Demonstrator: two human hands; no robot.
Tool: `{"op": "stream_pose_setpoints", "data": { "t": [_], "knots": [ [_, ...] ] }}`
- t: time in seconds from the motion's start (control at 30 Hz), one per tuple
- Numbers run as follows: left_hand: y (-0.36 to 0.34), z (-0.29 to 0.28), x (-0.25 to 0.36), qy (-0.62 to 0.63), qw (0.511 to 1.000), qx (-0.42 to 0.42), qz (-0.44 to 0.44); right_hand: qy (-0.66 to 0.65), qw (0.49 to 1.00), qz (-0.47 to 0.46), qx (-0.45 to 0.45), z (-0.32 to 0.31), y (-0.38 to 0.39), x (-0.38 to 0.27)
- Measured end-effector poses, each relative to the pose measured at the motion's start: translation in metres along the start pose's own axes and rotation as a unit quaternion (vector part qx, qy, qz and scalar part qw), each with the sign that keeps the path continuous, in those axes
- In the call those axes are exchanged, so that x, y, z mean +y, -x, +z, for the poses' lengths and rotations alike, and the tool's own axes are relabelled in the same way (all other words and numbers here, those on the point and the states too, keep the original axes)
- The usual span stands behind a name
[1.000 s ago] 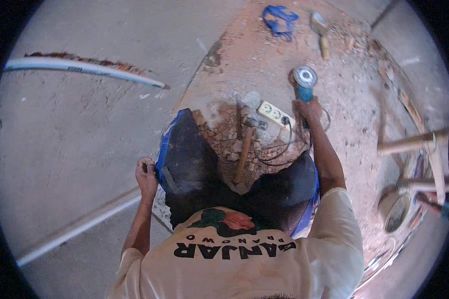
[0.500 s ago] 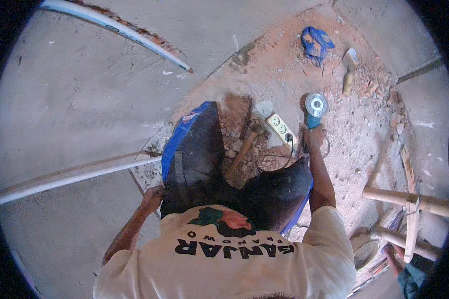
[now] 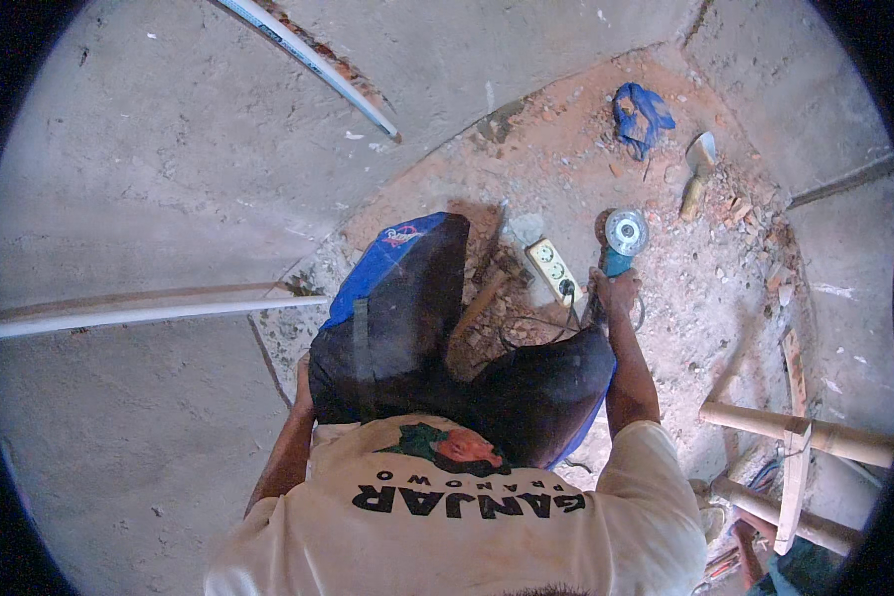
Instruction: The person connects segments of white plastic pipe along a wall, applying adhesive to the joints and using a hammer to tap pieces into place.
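My right hand (image 3: pixel 616 290) is closed round the body of a teal angle grinder (image 3: pixel 619 260). Its round metal disc (image 3: pixel 626 232) faces up, low over the dusty floor or on it; I cannot tell which. Close to that hand lies a white power strip (image 3: pixel 551 266) with a black plug (image 3: pixel 566 288) in one socket. My left hand (image 3: pixel 304 385) is down by the outer side of my left thigh, its fingers mostly hidden behind the dark trousers. Between my knees a wooden handle (image 3: pixel 475 316) rests among broken rubble (image 3: pixel 507 288).
Beyond the grinder lie a trowel (image 3: pixel 697 179) and a crumpled blue bag (image 3: pixel 642 117). White pipes (image 3: pixel 328 79) run along the grey wall (image 3: pixel 149 199). At right stands a bamboo and wood frame (image 3: pixel 795 437), with another person's limb (image 3: pixel 750 541) beneath it.
The whole view has shifted a little, so floor things sit lower in it. My left hand has slipped further behind my thigh. My right hand keeps its grip on the angle grinder.
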State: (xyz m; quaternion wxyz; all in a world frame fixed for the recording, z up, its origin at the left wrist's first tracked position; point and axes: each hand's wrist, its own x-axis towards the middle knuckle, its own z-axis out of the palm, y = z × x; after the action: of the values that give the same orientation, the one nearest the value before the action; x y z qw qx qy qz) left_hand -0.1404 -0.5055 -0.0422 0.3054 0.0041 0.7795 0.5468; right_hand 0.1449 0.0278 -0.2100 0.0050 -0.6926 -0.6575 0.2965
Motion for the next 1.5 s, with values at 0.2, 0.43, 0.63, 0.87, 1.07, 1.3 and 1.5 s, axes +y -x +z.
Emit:
{"op": "stream_pose_setpoints", "data": {
  "t": [0.2,0.43,0.63,0.87,1.07,1.3,1.5],
  "knots": [
    [-0.009,0.027,0.006,-0.080,0.988,-0.117,0.060,0.000,1.000,-0.016,-0.005,-0.001,0.000,0.003],
    [-0.010,0.044,0.019,-0.137,0.962,-0.191,0.139,-0.001,0.999,-0.025,-0.029,-0.003,0.000,0.005],
    [-0.023,0.057,0.025,-0.155,0.958,-0.220,0.096,-0.005,0.999,-0.032,-0.031,-0.002,-0.001,0.008],
    [-0.075,0.021,-0.060,-0.015,0.985,-0.159,-0.065,0.000,0.998,-0.059,-0.011,0.012,-0.012,0.019],
    [-0.082,0.008,-0.076,0.069,0.991,-0.056,-0.099,-0.020,0.998,-0.055,-0.037,0.005,-0.009,0.017],
    [-0.082,0.015,-0.068,0.060,0.991,-0.072,-0.093,-0.011,0.998,-0.064,-0.020,0.017,-0.017,0.025],
    [-0.088,0.028,-0.057,0.047,0.991,-0.099,-0.083,0.006,0.997,-0.073,-0.019,0.019,-0.019,0.027]
  ]
}}
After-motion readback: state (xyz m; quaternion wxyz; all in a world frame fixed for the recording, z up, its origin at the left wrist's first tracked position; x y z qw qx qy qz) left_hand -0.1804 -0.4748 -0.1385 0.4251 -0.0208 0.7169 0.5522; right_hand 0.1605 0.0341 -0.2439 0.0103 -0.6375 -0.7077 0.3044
